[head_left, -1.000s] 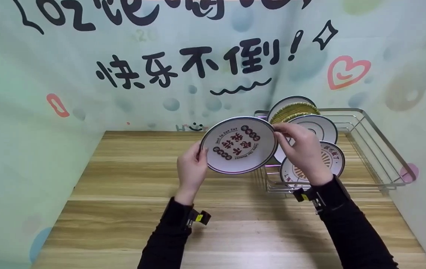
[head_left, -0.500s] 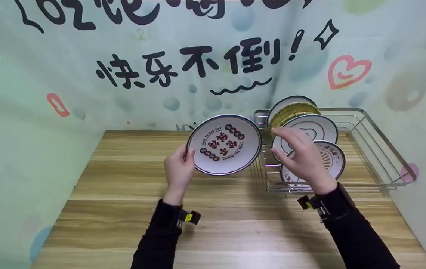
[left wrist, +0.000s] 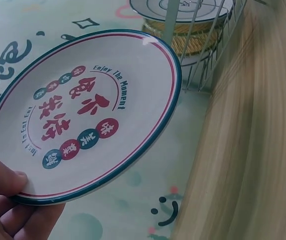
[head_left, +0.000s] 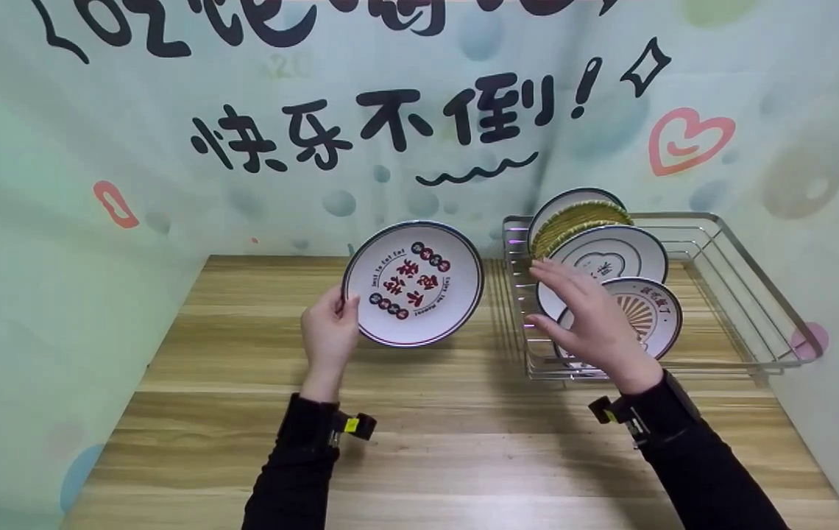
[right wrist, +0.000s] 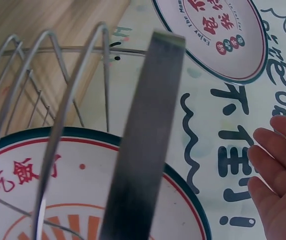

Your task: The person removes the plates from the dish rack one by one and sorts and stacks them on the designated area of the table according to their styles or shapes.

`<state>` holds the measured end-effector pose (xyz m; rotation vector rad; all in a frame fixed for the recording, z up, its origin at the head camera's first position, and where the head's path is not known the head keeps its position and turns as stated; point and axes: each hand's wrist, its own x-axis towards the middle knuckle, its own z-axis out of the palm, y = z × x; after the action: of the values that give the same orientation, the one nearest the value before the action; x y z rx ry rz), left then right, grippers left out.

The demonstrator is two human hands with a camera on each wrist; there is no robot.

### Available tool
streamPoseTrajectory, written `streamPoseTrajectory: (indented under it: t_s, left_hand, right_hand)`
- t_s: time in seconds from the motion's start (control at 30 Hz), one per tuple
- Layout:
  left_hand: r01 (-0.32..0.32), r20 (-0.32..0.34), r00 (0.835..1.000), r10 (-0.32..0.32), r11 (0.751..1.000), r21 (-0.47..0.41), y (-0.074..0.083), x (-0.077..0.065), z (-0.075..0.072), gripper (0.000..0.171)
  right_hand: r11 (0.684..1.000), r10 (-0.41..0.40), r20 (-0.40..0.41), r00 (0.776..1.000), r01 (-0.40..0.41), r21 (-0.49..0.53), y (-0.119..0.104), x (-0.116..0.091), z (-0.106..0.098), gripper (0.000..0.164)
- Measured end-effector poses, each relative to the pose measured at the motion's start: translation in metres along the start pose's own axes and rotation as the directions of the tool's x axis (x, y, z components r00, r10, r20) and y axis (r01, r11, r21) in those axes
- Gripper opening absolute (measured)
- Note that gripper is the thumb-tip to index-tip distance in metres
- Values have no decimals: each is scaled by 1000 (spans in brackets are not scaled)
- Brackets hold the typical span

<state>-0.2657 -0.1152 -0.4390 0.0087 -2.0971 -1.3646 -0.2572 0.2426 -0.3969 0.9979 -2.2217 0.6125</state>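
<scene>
A white plate with a dark rim and red lettering point(head_left: 413, 284) is pinched at its left edge by my left hand point(head_left: 329, 335); it is held tilted, face towards me, above the table. In the left wrist view the thumb point(left wrist: 5, 175) lies on the plate's face and the fingers are behind it. My right hand point(head_left: 600, 320) is spread with nothing in it, over the left side of the wire dish rack point(head_left: 747, 294). Below and behind that hand stand a plate with an orange fan pattern point(head_left: 638, 313) and a plate with a heart-shaped outline point(head_left: 640, 254), both partly hidden.
Farther back in the rack lean a yellow-green woven disc point(head_left: 574, 221) and another white plate point(head_left: 574, 197). The wooden table point(head_left: 434, 442) meets a printed backdrop point(head_left: 302, 199) at its rear edge. Rack wires rise close to my right wrist.
The right hand has let go of the plate's right edge and opened out. My left hand has carried the plate to the left, away from the rack, turning its face more towards me.
</scene>
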Motion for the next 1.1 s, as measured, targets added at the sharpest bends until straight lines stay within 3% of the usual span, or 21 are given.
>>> streamPoseTrajectory:
  t_s: [0.33,0.63,0.9,1.1]
  left_hand:
    - [123,0,992,-123,990,68,-16,8,-17,10]
    - [163,-1,987,-164,979,120,-31,14,-30,8]
    - [276,-6,961,-277,952,132,-49,18,-41,16]
    - [349,12,936,-353,929,123,-60,20,-50,19]
  right_hand:
    - [1000,-24,31,999,24,-9,5,-7,-3,62]
    - [999,-33,23,999,34,-28,12,-11,-16,63]
    - [997,-38,16,999,39,-65,17,-12,-26,62]
    - [995,5,21,1000,-3,-98,23,-12,-38,63]
